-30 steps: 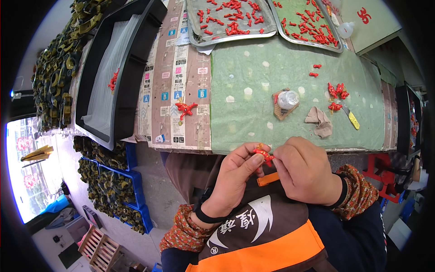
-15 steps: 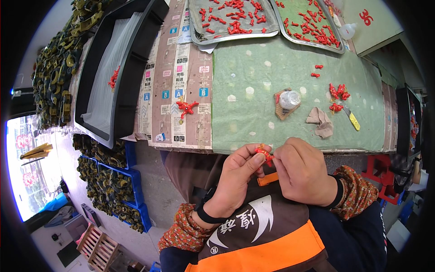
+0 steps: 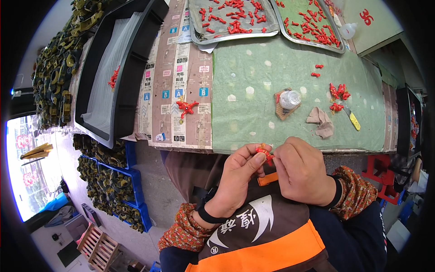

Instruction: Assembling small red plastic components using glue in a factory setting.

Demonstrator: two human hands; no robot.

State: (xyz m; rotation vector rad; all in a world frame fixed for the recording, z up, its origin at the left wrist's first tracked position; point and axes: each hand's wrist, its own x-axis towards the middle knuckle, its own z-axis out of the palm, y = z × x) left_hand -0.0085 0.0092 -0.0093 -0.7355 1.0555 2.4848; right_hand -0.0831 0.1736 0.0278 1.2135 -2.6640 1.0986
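Note:
Just off the table's near edge, my left hand point(image 3: 244, 168) pinches a small red toy figure point(image 3: 263, 152) between thumb and fingers. A bit of yellow shows at the figure's top. My right hand point(image 3: 302, 171) is closed against the figure's right side, its fingertips pressed together there; whether they grip the figure or a small part of it is hidden. On the table lie a finished-looking red figure point(image 3: 187, 108) to the left and several red figures point(image 3: 340, 92) to the right, with two small red pieces point(image 3: 316, 75) beyond them.
A small clear jar point(image 3: 290, 99) stands on cardboard, near a crumpled cloth point(image 3: 321, 122) and a yellow-handled knife point(image 3: 353, 119). Two metal trays point(image 3: 233, 38) of red parts lie at the back. A black bin point(image 3: 129, 75) with one red figure is at left; blue crates point(image 3: 138, 181) stand below.
The red figure tilts very slightly in my left fingers. Both hands stay nearly in place, and the things on the table have not moved.

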